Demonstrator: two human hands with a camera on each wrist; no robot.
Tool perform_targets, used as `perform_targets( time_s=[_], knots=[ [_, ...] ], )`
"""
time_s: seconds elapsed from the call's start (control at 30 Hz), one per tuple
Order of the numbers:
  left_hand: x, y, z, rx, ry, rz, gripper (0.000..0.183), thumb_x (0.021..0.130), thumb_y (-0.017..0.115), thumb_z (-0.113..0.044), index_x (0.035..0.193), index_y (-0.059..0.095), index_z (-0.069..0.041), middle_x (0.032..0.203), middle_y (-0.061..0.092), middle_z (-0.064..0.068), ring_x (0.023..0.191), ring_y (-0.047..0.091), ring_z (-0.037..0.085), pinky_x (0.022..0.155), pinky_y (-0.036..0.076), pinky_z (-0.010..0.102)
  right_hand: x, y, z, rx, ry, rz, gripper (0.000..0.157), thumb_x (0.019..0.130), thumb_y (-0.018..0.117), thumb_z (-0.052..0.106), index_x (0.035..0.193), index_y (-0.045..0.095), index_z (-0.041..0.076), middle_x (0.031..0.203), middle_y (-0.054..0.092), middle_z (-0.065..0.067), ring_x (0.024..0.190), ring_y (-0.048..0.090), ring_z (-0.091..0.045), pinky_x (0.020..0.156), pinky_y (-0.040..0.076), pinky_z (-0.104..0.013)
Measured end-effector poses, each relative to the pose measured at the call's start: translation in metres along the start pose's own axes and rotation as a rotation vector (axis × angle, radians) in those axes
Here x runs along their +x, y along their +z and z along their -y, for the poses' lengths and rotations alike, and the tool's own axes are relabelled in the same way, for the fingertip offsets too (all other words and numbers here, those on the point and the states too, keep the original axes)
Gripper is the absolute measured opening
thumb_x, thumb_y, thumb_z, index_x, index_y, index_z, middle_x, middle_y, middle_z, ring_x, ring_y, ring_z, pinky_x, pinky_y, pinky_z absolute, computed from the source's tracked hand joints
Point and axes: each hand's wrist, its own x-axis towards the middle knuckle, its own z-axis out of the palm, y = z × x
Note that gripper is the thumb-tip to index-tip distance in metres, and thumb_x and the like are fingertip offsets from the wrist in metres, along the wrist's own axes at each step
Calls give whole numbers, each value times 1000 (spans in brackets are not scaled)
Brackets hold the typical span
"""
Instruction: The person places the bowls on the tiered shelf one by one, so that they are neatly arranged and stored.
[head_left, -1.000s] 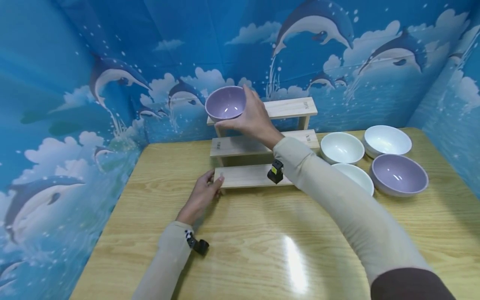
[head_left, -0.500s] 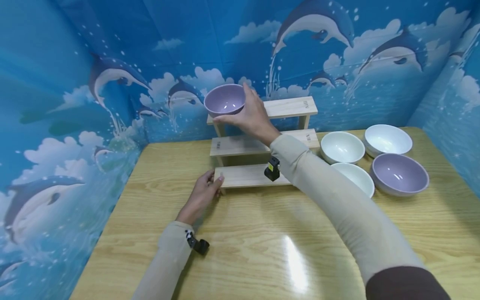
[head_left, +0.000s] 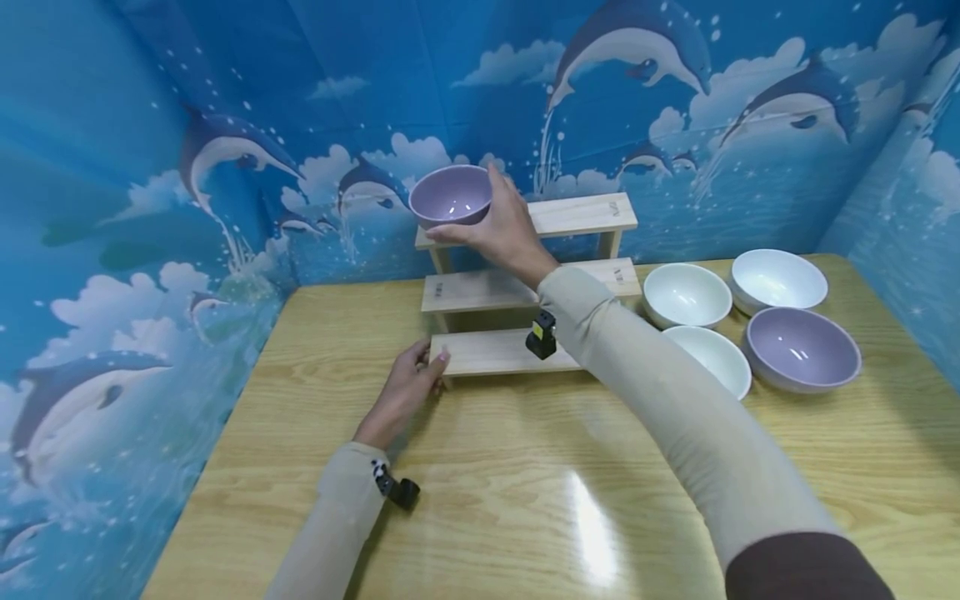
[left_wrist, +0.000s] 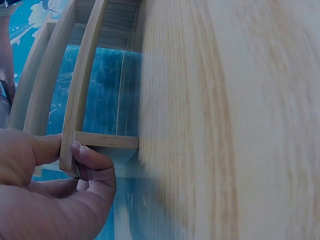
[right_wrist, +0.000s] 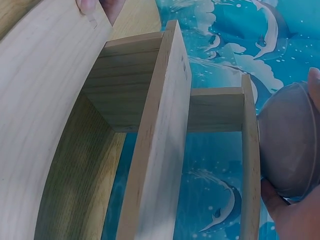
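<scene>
A purple bowl [head_left: 450,197] is at the left end of the top step of a three-step wooden shelf [head_left: 487,354]. My right hand [head_left: 506,225] holds it by the side, thumb at the front and fingers at the far rim. In the right wrist view the base of the bowl [right_wrist: 287,140] is right at the top board. My left hand [head_left: 405,387] grips the left end of the lowest step. The left wrist view shows its thumb and fingers pinching the end of that board [left_wrist: 75,150], beside the support leg.
Right of the shelf stand white bowls [head_left: 686,296] [head_left: 777,281] [head_left: 712,358] and a larger purple bowl [head_left: 802,350], close together on the wooden table [head_left: 510,483]. A blue dolphin-print backdrop [head_left: 450,75] rises behind and along both sides.
The purple bowl in my right hand has tipped more level and settled slightly toward the back of the top step. My left hand stays on the lowest step.
</scene>
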Motion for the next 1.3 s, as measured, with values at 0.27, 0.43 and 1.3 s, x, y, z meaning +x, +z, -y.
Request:
perform_targets(
  time_s=[0.27, 0.43, 1.3],
  knots=[
    [-1, 1, -3, 0, -14, -3, 50, 106, 55, -26, 152, 43, -11, 110, 52, 10, 80, 55, 18, 69, 49, 29, 2, 0, 1, 1, -2, -1, 127, 73, 90, 50, 164, 10, 12, 161, 29, -12, 144, 35, -23, 115, 35, -38],
    [-1, 1, -4, 6, -15, -7, 51, 107, 55, -26, 153, 41, -9, 109, 53, 11, 79, 55, 18, 68, 49, 30, 2, 0, 1, 7, 3, -1, 126, 74, 89, 50, 164, 9, 11, 161, 29, -12, 144, 35, -24, 116, 34, -38],
    [-1, 1, -3, 11, -8, -3, 55, 107, 53, -28, 156, 36, -9, 110, 52, 11, 80, 55, 18, 69, 49, 30, -11, -14, 7, 38, -7, 25, 117, 79, 87, 45, 163, 13, 10, 157, 30, -15, 138, 41, -24, 110, 41, -35]
  ],
)
